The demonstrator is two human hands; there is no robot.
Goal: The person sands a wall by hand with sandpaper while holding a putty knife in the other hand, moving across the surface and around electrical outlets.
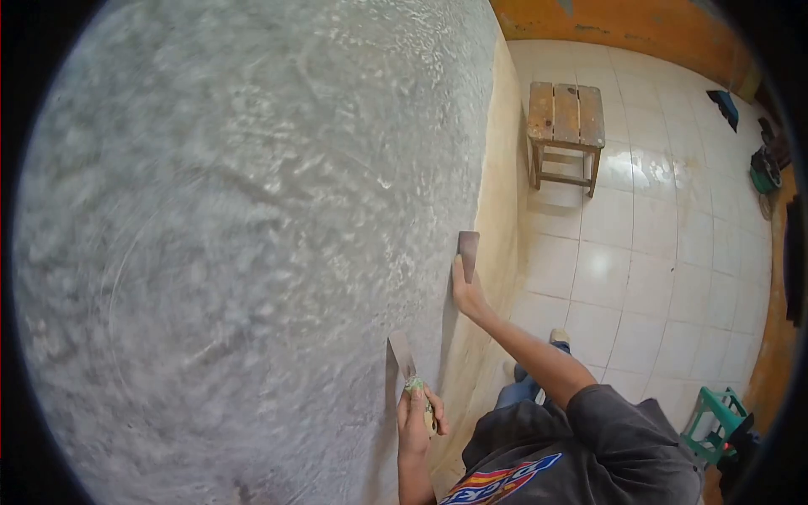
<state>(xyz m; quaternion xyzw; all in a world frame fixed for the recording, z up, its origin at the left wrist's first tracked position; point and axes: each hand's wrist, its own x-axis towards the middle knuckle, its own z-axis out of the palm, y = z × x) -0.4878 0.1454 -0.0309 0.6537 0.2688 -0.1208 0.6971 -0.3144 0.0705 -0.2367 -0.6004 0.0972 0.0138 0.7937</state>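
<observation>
My left hand (pixel 416 421) is wrapped round the pale, green-stained handle of a putty knife (pixel 401 352). Its metal blade points up along the grey mottled wall (pixel 252 278) and overlaps the surface in this view. Further up and to the right, my right hand (pixel 468 295) grips a second, darker putty knife (pixel 469 251), whose handle is hidden in the palm. That blade lies over the border between the grey area and the cream lower strip (pixel 497 194) of wall.
A worn wooden stool (pixel 566 118) stands on the white tiled floor (pixel 602 244) beyond my right hand. At the lower right is a green plastic stool (pixel 715 421). Dark items (pixel 766 168) lie along the right side, near an orange wall (pixel 623 25). My feet are below me.
</observation>
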